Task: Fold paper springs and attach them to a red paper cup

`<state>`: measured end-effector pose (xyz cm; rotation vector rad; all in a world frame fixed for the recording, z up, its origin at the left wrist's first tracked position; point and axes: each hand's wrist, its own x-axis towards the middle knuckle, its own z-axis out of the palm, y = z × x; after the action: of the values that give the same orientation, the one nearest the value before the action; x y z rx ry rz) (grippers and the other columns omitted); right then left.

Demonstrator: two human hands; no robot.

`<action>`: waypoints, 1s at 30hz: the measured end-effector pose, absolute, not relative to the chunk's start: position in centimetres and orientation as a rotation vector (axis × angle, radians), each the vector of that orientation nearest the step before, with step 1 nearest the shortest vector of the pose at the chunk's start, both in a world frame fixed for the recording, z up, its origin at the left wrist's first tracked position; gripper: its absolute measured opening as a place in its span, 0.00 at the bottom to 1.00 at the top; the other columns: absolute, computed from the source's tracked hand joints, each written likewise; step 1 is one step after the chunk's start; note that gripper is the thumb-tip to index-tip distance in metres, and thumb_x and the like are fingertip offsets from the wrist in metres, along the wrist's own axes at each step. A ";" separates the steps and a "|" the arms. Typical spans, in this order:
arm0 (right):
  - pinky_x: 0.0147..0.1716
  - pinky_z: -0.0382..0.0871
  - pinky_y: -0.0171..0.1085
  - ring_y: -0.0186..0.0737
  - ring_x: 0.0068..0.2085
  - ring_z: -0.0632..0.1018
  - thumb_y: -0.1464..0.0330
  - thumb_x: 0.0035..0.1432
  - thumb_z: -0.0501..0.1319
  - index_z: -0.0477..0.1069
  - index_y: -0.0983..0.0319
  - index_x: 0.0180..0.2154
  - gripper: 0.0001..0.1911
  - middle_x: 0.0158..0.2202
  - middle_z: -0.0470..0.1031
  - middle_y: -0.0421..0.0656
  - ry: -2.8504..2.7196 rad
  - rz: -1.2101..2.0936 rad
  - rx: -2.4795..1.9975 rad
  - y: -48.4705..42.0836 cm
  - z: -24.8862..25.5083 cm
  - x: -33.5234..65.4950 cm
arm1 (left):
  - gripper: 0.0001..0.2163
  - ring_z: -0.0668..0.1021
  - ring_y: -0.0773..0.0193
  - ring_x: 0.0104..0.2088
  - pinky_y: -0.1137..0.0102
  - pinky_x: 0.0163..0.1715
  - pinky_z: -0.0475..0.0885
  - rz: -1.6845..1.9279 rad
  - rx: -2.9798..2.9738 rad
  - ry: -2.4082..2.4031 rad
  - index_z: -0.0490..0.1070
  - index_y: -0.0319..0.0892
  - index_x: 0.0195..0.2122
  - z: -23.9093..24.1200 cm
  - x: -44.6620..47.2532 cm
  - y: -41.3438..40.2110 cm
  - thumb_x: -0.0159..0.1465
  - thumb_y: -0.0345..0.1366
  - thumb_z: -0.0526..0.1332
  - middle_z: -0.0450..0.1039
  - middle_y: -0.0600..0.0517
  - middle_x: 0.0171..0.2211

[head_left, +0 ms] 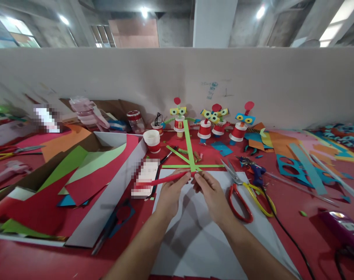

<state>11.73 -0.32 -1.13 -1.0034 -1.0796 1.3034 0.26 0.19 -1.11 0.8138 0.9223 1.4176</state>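
Note:
Both hands meet over a white sheet [194,249], fingertips pinched close together where two paper strips join. A red paper strip [168,179] runs leftward out of my left hand [174,190]. The green paper strip [189,146] rises away from the fingertips toward the back, its near end at my right hand [207,186]. Fingers partly hide the joint between the strips. More light green strips [177,166] lie flat on the table just beyond the hands. Scissors [238,186] with one red and one yellow handle lie right of my right hand.
Cup figures [204,130] stand along the back. A box of coloured paper [86,217] fills the left side, with a phone [146,177] beside it. A glue gun [255,171] and its cord lie right, near paper scraps [293,171] and a purple device [344,233].

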 end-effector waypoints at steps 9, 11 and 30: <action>0.31 0.68 0.35 0.34 0.30 0.74 0.66 0.53 0.64 0.73 0.59 0.36 0.07 0.29 0.75 0.38 -1.129 1.251 -1.016 0.0 -0.7 12.7 | 0.09 0.74 0.65 0.31 0.68 0.38 0.69 1.267 0.773 0.949 0.78 0.39 0.27 -0.5 -0.2 0.1 0.50 0.39 0.70 0.76 0.51 0.27; 0.30 0.68 0.34 0.33 0.29 0.74 0.66 0.51 0.65 0.73 0.59 0.34 0.06 0.28 0.74 0.37 -1.119 1.268 -1.015 0.0 -0.5 12.7 | 0.09 0.74 0.66 0.29 0.70 0.36 0.68 1.223 0.756 0.943 0.78 0.38 0.25 -0.6 -0.4 0.2 0.49 0.39 0.71 0.75 0.51 0.25; 0.34 0.68 0.37 0.34 0.29 0.75 0.65 0.39 0.72 0.75 0.61 0.26 0.11 0.26 0.76 0.38 -0.825 1.572 -0.960 0.1 -0.1 12.7 | 0.07 0.74 0.68 0.25 0.70 0.32 0.68 1.258 0.721 0.889 0.78 0.38 0.27 -0.5 -0.4 0.7 0.48 0.33 0.70 0.76 0.51 0.25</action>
<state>12.67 0.08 -0.12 -0.9603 -0.8251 1.5716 -0.37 0.66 -0.54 0.7212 0.8890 1.2580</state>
